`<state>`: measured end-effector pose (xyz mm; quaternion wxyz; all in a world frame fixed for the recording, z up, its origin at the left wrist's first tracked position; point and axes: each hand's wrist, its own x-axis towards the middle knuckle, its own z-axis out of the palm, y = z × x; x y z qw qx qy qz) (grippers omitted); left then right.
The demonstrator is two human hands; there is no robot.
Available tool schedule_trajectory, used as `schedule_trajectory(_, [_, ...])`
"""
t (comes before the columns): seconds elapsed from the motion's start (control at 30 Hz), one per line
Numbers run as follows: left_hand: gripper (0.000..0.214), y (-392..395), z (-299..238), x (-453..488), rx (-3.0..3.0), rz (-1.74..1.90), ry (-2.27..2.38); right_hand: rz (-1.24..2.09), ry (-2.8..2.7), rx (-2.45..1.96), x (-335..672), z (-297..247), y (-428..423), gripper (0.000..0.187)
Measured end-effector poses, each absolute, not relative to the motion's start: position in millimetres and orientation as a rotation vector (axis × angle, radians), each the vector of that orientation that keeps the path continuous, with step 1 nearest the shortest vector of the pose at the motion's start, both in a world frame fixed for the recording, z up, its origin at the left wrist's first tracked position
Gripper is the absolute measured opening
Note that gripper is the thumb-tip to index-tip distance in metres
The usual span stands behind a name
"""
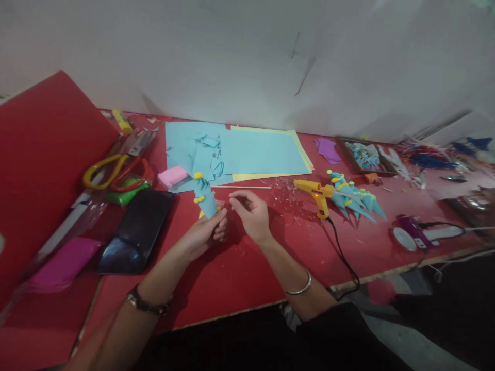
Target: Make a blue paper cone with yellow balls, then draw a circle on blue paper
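Note:
My left hand [207, 234] is closed around the lower end of a light-blue paper cone [209, 203]. The cone stands upright, with folded swirls and small yellow balls on its top and side. Just right of it, apart from the cone, is my right hand [251, 214]. Its fingers are bent with thumb and forefinger tips close together; whether something tiny is between them I cannot make out. Behind the hands lies a thin wooden stick [247, 187]. A yellow hot glue gun [315, 195] rests to the right, beside several similar blue cones [351, 198] with yellow balls.
Blue paper sheets [263, 152] with scraps lie along the wall. On the left are scissors [127, 172], a black phone [135, 232], and pink clay packs [172, 176]. A box of scraps [365, 157] and a purple device [415, 234] lie right. The glue gun's cord [342, 252] hangs over the table edge.

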<state>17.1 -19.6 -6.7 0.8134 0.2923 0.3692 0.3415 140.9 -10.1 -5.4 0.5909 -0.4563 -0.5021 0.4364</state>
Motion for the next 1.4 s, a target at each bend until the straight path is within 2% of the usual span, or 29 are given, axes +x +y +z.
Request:
schedule_trajectory(0.23, [0.043,-24.4,-9.1,26.2,0.678,0.726,0.824,0.871,-1.280,-0.959,134.8,3.6,-17.5,0.009])
schedule_trajectory(0.4, [0.046,-26.5,-11.7,29.9,0.714,0.664,0.843,0.566,-1.516,-0.961,138.3,7.3,-18.5,0.006])
schedule_trajectory(0.5, [0.045,-27.1,-11.6,29.5,0.744,0.660,0.869,0.492,-1.584,-0.960,138.9,8.2,-18.0,0.007])
schedule_trajectory(1.2, [0.041,-28.7,-11.5,31.3,0.801,0.691,0.916,0.604,-1.541,-0.999,136.6,6.5,-17.7,0.007])
schedule_trajectory(1.4, [0.034,-30.1,-7.2,30.1,0.829,0.728,0.919,0.651,-1.519,-1.027,137.1,4.2,-17.3,0.006])
